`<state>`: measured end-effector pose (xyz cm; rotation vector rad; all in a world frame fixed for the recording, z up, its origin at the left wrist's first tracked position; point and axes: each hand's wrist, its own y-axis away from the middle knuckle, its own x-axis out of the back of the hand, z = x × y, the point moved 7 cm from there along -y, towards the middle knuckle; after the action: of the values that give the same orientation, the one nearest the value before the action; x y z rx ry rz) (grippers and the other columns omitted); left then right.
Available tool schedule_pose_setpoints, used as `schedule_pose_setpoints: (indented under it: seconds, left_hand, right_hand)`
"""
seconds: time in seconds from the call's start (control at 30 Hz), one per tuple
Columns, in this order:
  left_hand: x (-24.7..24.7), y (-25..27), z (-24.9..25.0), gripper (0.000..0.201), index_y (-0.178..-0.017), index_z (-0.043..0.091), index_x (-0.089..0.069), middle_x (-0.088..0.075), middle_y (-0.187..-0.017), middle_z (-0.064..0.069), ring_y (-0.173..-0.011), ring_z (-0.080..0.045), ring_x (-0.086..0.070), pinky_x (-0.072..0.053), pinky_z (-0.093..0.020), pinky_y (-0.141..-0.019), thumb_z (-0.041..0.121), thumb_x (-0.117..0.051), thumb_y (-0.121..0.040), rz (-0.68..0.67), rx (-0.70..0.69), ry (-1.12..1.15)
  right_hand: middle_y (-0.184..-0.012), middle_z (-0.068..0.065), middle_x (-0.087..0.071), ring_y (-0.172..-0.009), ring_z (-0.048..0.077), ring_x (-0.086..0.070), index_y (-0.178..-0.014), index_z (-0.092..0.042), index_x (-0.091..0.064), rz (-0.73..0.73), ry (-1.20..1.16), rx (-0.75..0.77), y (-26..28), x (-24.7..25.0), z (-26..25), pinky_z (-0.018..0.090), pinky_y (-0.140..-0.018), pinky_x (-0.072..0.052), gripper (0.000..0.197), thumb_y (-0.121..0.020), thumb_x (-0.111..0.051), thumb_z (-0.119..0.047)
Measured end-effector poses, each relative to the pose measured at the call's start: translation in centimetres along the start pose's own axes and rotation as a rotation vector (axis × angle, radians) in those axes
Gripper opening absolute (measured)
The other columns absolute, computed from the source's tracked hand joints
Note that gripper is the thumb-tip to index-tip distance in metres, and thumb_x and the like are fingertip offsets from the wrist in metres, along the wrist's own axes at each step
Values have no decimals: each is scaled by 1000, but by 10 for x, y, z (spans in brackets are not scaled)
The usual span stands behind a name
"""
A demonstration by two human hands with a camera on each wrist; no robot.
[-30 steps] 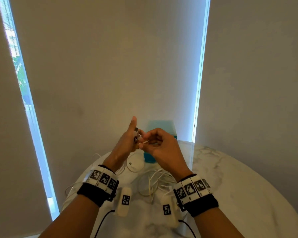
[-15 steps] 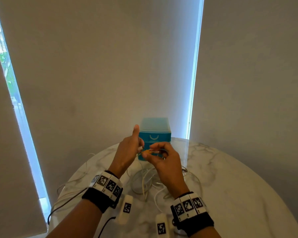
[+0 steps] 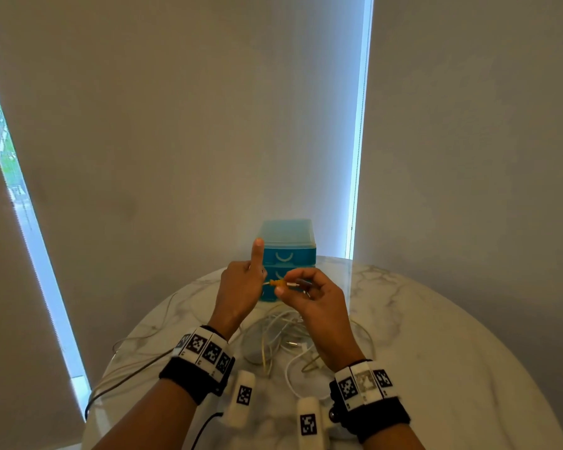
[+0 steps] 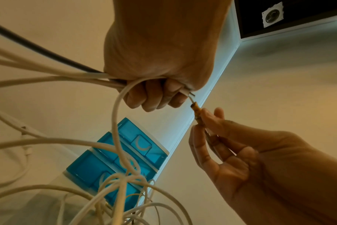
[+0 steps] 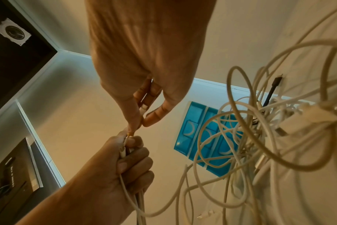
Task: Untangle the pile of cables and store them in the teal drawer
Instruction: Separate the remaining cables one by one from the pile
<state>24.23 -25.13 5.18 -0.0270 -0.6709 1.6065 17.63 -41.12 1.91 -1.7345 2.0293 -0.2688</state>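
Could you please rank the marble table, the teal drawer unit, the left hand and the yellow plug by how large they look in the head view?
1. marble table
2 and 3. teal drawer unit and left hand: they look alike, and the hand is nearer and hides part of the unit, so unranked.
4. yellow plug

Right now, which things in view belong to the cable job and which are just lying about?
In the job:
- cables, tangled on the table
- yellow plug, pinched by the right hand
- cable bundle gripped by the left hand
- teal drawer unit, drawers shut

Lying about:
- marble table
- blinds
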Motion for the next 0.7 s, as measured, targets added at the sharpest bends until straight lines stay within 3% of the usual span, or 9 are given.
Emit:
schedule_pose_setpoints:
  seconds: [0.07,0.2,0.33,0.4,0.47,0.6,0.63,0.7]
  left_hand:
    - [1,-1,0,80,-55,21,-53,-56,-50,3,-47,-6,-51,-44,-28,-60,76,-21,-103,8,15,-39]
    - [2,0,3,81,-60,19,-53,-58,-57,-1,-55,-11,-53,-43,-31,-63,73,-12,-105,-8,-10,-86]
    - [13,-7,-2,79,-87,17,-51,-52,-74,-2,-64,-13,-42,-37,-34,-70,80,-5,-98,-53,147,116]
    - [13,-10,0,84,-101,17,-55,-51,-84,-2,-65,-10,-39,-36,-29,-64,87,-8,-94,-128,205,224]
    - [6,-6,10,78,-104,19,-57,-50,-86,-2,-62,-7,-38,-33,-26,-56,85,-15,-97,-237,185,243]
    - [-22,10,10,78,-114,13,-65,-64,-86,5,-54,3,-52,-38,-16,-51,77,-21,-103,-386,161,139]
    - [-26,13,7,76,-119,16,-67,-68,-86,5,-50,5,-55,-39,-12,-48,72,-18,-106,-381,154,113]
    - [-32,15,1,79,-114,17,-69,-71,-83,2,-51,6,-58,-42,-12,-50,69,-10,-107,-343,160,89]
  right_hand:
    - [-111,-3,-78,-110,12,-74,-109,-13,-73,-2,-11,-2,0,0,1,28,-85,-63,28,-86,-85,-3]
    - [-108,-7,-79,-106,12,-76,-112,-14,-74,76,-29,-11,-3,12,1,33,-87,-64,28,-87,-85,-8]
    - [-106,2,-81,-101,18,-79,-111,-13,-75,163,16,4,-7,32,2,35,-85,-66,27,-87,-86,-10]
    - [-105,6,-82,-101,20,-79,-110,-9,-75,125,-4,-12,-5,27,5,33,-86,-66,27,-86,-86,-4]
    - [-107,4,-81,-102,18,-79,-113,-9,-72,59,-17,-45,-2,12,9,32,-89,-65,32,-85,-86,-2]
    - [-110,3,-75,-100,16,-77,-118,-13,-63,59,-7,-31,4,-12,15,28,-85,-63,45,-82,-89,-4]
    - [-110,4,-73,-100,16,-76,-117,-14,-62,86,29,-3,5,-12,16,26,-83,-63,46,-81,-90,-6]
    - [-109,5,-71,-101,16,-73,-113,-16,-63,123,78,30,7,-11,16,23,-80,-61,43,-81,-91,-9]
